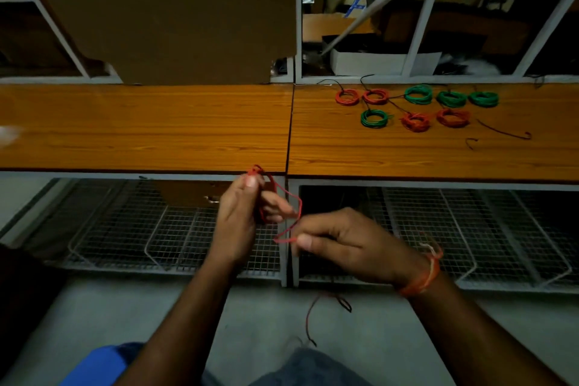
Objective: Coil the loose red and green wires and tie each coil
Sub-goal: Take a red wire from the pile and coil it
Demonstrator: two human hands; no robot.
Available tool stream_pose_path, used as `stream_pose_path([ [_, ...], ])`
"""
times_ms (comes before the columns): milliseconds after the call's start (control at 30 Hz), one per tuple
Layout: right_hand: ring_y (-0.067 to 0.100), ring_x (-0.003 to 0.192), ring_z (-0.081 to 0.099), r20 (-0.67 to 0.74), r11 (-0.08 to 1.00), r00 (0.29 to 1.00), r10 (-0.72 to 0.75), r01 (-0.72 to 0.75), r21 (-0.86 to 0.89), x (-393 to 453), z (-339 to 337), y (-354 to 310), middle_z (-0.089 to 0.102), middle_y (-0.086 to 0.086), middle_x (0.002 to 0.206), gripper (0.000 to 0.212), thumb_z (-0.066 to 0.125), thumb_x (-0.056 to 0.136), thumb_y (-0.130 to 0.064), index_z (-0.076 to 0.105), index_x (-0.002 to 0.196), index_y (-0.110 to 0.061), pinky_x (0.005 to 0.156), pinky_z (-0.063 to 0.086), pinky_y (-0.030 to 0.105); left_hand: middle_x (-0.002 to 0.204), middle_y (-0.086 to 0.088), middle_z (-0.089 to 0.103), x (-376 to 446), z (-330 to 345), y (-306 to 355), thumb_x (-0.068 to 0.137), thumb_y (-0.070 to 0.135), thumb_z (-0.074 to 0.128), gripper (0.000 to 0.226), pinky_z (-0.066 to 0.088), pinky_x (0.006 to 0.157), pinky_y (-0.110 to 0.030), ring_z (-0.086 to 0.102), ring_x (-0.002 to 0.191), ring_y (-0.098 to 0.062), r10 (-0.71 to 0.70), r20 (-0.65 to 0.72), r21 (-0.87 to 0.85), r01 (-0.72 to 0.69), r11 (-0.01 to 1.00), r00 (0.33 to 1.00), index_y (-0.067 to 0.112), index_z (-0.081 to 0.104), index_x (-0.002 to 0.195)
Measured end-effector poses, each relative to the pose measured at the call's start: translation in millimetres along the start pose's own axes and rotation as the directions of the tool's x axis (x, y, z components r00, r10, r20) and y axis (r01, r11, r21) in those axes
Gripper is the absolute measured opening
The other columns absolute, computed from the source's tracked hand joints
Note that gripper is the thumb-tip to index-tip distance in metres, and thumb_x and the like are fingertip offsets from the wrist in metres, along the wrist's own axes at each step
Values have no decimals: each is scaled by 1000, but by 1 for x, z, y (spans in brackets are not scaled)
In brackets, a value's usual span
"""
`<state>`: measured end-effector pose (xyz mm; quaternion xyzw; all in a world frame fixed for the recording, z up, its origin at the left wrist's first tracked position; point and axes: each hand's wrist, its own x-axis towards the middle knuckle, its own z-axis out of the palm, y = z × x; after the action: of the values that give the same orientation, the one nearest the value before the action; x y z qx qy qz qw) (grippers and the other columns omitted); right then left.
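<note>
Head view: left hand [238,216] grips red wire [289,226] loops; right hand [341,244] pinches its end.

A dim workshop or storeroom was the setting. Beyond the hands ran a long wood-grain workbench [144,125], with wire-mesh trays [175,229] on a rack beneath it. Behind the bench stood white-framed shelving [419,28] crowded with boxes, partly screened by a cardboard sheet [169,9]. Finished red and green wire coils [416,106] lay in rows up and right of the hands.
</note>
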<state>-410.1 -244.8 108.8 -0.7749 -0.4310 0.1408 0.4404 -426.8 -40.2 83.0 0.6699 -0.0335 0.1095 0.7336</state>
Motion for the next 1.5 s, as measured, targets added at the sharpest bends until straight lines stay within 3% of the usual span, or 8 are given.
stream_pose_path([
  [367,15,80,67,-554,999,832,-46,25,-44,34,-18,2,70,-1,83,14,65,99,-21,73,90,-14,71,54,41,46,4,31,-4,11,0,109,37,31,46,23,44,-27,25,37,-12,-33,171,-224,71,972,985,3,57,93],
  [500,10,81,65,-623,997,782,19,30,68,36,-5,8,70,-2,82,15,63,100,-16,72,88,-12,70,52,26,42,8,30,-4,13,1,105,29,37,34,19,50,-38,29,36,-11,-30,233,-346,111,932,972,10,57,86],
  [633,9,82,65,-677,973,730,96,73,217,38,3,12,70,-1,83,16,61,101,-12,72,90,-7,74,50,20,42,9,32,-6,15,-1,106,26,39,29,32,46,-21,33,34,-7,-82,246,-517,202,831,966,12,54,86],
  [800,7,84,67,-707,963,692,146,65,263,41,1,16,71,-1,85,15,62,100,-12,72,90,-11,75,50,17,45,9,31,-10,19,-3,107,30,37,32,6,42,-29,20,33,-8,-139,459,-557,405,725,878,7,52,90],
  [933,1,70,59,-569,956,800,190,-18,294,40,-3,26,64,-13,73,24,58,103,-22,69,82,-20,67,45,17,51,9,30,-4,13,-7,106,34,42,31,18,42,-19,24,40,-6,-87,579,-668,533,519,810,11,56,90],
  [1167,2,62,54,-430,976,880,202,-219,11,6,8,54,57,-19,65,28,53,105,-27,68,81,-21,57,36,13,45,11,29,2,-5,-2,99,28,41,27,12,36,-16,10,42,-3,-365,248,-747,417,518,897,18,49,76],
  [1367,4,76,60,-322,905,913,248,-338,-259,-11,15,80,65,-9,80,21,52,104,-32,68,92,-27,67,49,33,44,9,33,6,-15,-5,106,26,35,37,11,38,-16,12,42,-3,-397,206,-805,385,451,894,20,51,73],
  [1500,3,87,65,-480,960,842,245,-281,-3,-22,37,90,70,-14,91,14,59,102,-23,72,106,-25,73,49,17,45,9,34,9,-19,-7,108,24,33,39,18,36,-16,27,35,-5,-378,116,-868,278,411,919,19,52,74],
])
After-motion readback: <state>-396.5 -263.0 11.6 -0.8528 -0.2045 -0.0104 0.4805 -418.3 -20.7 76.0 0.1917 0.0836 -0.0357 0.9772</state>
